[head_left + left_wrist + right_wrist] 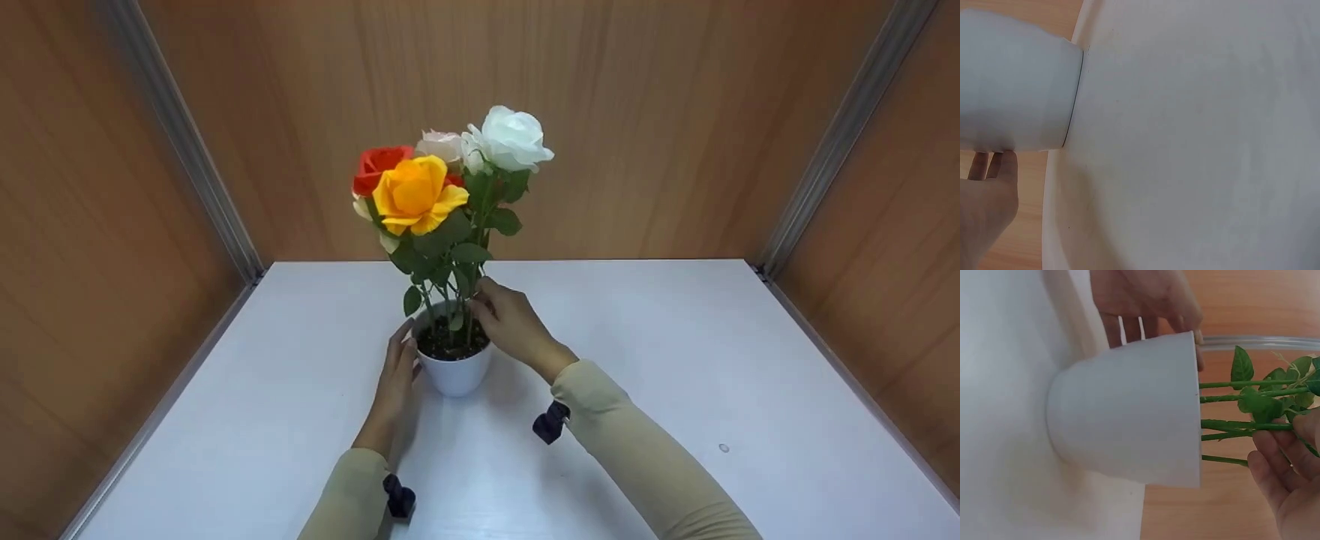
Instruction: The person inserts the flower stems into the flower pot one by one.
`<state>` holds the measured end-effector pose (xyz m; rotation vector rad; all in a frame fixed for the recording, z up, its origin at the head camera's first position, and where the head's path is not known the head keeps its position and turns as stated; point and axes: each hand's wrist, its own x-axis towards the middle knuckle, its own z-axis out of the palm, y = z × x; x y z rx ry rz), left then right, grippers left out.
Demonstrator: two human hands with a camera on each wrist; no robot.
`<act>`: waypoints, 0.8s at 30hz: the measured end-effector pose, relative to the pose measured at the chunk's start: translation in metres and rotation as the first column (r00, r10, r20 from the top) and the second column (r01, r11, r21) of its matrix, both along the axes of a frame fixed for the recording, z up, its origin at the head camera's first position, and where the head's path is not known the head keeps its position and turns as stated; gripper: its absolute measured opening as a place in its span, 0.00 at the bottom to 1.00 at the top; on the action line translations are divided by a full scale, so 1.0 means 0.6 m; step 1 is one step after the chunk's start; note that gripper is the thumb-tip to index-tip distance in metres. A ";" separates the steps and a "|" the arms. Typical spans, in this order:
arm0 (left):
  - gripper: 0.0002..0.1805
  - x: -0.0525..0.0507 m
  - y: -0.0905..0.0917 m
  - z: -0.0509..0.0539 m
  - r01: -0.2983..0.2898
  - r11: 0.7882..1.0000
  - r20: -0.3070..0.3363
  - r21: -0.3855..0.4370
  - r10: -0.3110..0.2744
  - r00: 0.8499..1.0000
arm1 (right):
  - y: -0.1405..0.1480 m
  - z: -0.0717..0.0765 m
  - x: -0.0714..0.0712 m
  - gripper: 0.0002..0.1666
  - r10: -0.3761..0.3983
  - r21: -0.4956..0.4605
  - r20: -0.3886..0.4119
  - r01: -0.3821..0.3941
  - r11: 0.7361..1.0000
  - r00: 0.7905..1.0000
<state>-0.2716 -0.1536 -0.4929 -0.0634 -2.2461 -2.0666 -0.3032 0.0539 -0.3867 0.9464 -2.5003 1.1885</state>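
Note:
A white pot (456, 379) stands upright on the table, with dark soil (439, 346) inside. Several roses rise from it on leafy green stems: an orange-yellow rose (415, 196) in front, a red rose (380, 166) at left, a large white rose (514, 140) at right. My left hand (394, 375) touches the pot's left side, its fingers extended along the wall. Above the rim on the right, my right hand (516, 324) holds a rose stem; in the right wrist view thumb and fingers pinch this green stem (1272, 427). Which bloom that stem carries cannot be told.
The white tabletop (637, 337) spreads around the pot. Wood-grain panels (660, 135) wall it at the back and both sides, with metal strips (199, 150) at the corners. A small ring-shaped mark (724, 448) lies on the right.

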 end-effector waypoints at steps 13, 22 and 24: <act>0.30 -0.002 0.001 -0.009 0.003 1.000 -0.004 -0.010 -0.003 1.000 | -0.009 -0.035 0.005 0.06 0.012 0.104 -0.127 0.002 0.995 0.992; 0.30 -0.007 0.003 -0.009 -0.003 1.000 -0.005 -0.008 0.003 1.000 | -0.009 -0.050 -0.003 0.06 -0.008 0.120 -0.159 0.027 0.992 0.987; 0.30 -0.008 0.003 -0.009 -0.004 1.000 -0.007 -0.012 0.004 1.000 | -0.008 -0.051 -0.005 0.07 -0.006 0.110 -0.153 0.023 0.994 0.988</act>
